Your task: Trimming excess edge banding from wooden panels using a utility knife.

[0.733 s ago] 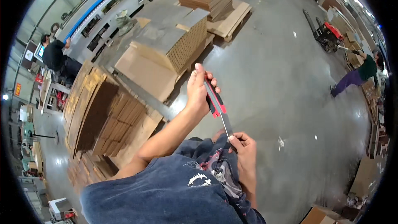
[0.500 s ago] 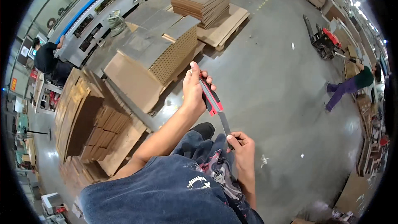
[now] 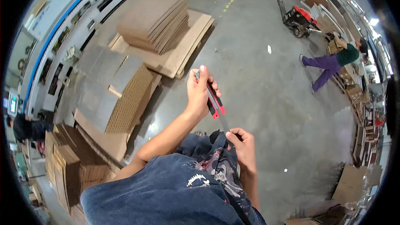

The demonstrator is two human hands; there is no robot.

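While both hands are raised in front of the torso, I note that the left hand is wrapped shut around the red-and-black handle of a utility knife, held out over the concrete floor. The thin blade runs down from the handle toward the right hand, whose fingertips are pinched closed at the blade's far end, just above a patterned cloth at the waist. My judgement: the knife is light and stiff in the handle, while the blade is thin, sharp and likely brittle if bent sideways; the safe hold is the handle body, with the blade touched only on its flat faces, never along the edge. Packaging notes: a stack of flat brown cardboard sheets sits on a pale wooden pallet at upper left; nearer, ribbed corrugated bundles stand on edge, and further brown stacks fill the lower left. A blue stripe runs along the white wall. At upper right, a red pallet truck is parked near a bending person beside cartons.
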